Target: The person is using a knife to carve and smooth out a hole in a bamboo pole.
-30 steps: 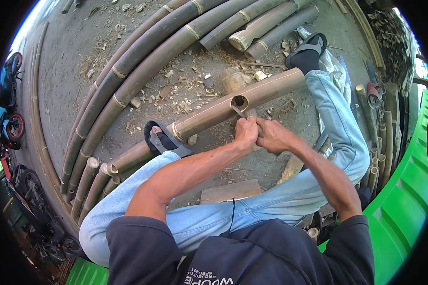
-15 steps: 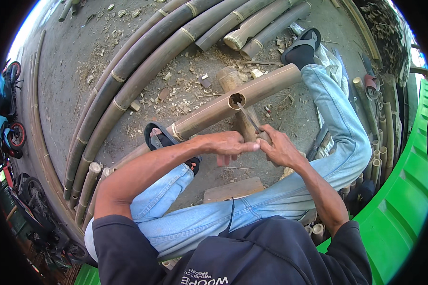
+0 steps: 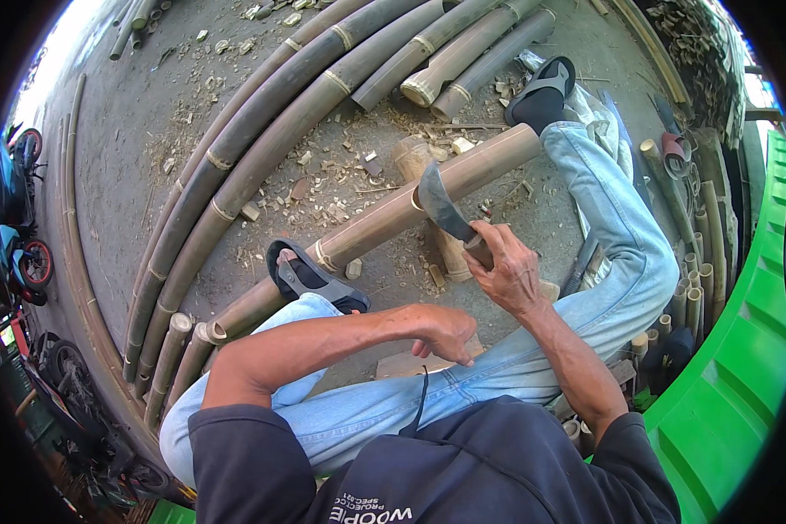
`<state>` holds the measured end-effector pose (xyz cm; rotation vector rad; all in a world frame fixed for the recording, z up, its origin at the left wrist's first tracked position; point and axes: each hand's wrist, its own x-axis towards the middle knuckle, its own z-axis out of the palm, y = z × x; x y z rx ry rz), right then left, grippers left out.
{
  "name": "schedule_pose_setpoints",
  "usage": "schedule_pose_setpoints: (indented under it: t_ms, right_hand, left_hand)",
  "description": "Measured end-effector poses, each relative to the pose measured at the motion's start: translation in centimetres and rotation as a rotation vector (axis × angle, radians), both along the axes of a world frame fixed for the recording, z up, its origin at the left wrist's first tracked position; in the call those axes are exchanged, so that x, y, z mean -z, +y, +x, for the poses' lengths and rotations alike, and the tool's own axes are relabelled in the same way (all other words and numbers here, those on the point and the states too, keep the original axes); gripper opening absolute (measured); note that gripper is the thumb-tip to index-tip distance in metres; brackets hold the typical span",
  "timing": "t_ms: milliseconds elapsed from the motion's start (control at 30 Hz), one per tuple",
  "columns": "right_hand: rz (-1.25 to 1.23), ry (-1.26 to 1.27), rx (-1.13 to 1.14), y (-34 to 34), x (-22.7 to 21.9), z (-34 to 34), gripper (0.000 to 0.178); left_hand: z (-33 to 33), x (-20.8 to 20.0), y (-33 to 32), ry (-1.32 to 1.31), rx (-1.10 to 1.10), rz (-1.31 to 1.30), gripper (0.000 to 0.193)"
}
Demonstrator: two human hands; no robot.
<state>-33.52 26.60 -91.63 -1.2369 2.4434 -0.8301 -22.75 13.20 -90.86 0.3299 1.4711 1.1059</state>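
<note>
My right hand (image 3: 508, 266) grips the handle of a broad, curved-bladed machete (image 3: 445, 205). Its blade lies over the bamboo pole (image 3: 371, 223), covering most of the hole cut in the pole's side. The pole slants from lower left to upper right and rests across a wooden log (image 3: 445, 244). My left hand (image 3: 448, 334) hangs above my thigh, holding nothing visible, its fingers loosely bent and apart. Beneath it is a flat piece of wood (image 3: 402, 365). My sandalled left foot (image 3: 310, 275) is at the pole's near part, the other foot (image 3: 541, 96) by its far end.
Long bamboo poles (image 3: 262, 131) lie at the left, with shorter cut ones (image 3: 463, 65) beyond. Chips (image 3: 332, 188) litter the ground. Bamboo offcuts (image 3: 694, 293) stand at right beside a green corrugated sheet (image 3: 725, 384). Motorbikes (image 3: 17, 236) are parked far left.
The machete blade has come out of the pole's hole and now lies flat-side up over it. My left hand has drawn back toward my lap. A loose chip now shows beside the pole.
</note>
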Motion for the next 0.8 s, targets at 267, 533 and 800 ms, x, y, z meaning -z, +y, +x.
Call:
schedule_pose_setpoints:
  t_ms: [267,533,800]
  right_hand:
    - [0.078,-0.247,0.317,0.2,0.8,-1.2,0.050]
    - [0.093,-0.351,0.450,-0.4,0.4,-2.0,0.053]
    - [0.267,-0.427,0.208,-1.3,0.9,-1.0,0.065]
  left_hand:
    - [-0.6,0.9,-1.0,0.052,-0.083,-0.064,0.056]
    - [-0.8,0.9,-1.9,0.128,-0.134,-0.150,0.053]
    - [0.1,6.0,-9.3,0.918,-1.061,-0.791,0.053]
